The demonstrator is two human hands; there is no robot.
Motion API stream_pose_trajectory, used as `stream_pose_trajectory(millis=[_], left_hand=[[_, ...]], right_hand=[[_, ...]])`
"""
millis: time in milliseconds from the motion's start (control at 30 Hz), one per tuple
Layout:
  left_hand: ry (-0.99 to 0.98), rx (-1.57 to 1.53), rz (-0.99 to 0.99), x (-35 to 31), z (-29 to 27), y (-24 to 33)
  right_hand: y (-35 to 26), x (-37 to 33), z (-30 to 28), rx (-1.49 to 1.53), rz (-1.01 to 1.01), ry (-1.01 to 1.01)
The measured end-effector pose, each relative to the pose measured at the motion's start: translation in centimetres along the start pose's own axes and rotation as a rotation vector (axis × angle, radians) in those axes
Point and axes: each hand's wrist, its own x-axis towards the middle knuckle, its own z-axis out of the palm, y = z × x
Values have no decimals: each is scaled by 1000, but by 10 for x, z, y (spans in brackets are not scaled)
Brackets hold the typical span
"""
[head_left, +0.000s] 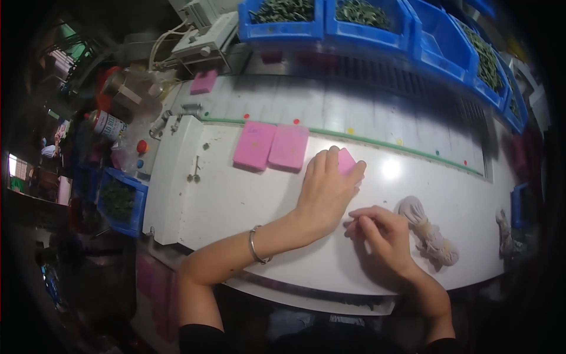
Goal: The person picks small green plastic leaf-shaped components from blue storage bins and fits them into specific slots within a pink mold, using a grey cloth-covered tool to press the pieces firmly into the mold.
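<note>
My left hand (329,192), with a bangle at its wrist, is closed over a flat pink rectangular block (345,161) on the white worktop (253,206). Most of that block is hidden under the fingers. To its left, two more pink blocks, a left one (254,145) and a right one (289,146), lie side by side near the green strip. My right hand (386,236) hovers over or rests on the worktop below the left, fingers loosely bent and a little apart; nothing shows in it. Beside it lies a pale grey bundle (428,231), tied around the middle.
Blue bins (283,30) holding small green pieces line the far side. A smaller blue bin (121,203) stands left of the worktop. Along the green strip (348,136) are coloured dots. Bottles and a spray can (109,125) crowd the left, below a white device (206,41).
</note>
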Motion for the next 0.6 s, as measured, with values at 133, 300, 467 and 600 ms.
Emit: stream_pose_trajectory(millis=[133, 300, 467, 600], left_hand=[[-20, -360, -12, -23, -20, 18], [-4, -780, -7, -71, -22, 39], [33, -681, -65, -93, -15, 53], [35, -721, -108, -91, -17, 53]], right_hand=[[-7, -11, -10, -9, -115, 205], [-12, -24, -13, -238, -106, -107], [-10, -22, -11, -141, -10, -290], [-4, -23, -15, -248, -82, -340]])
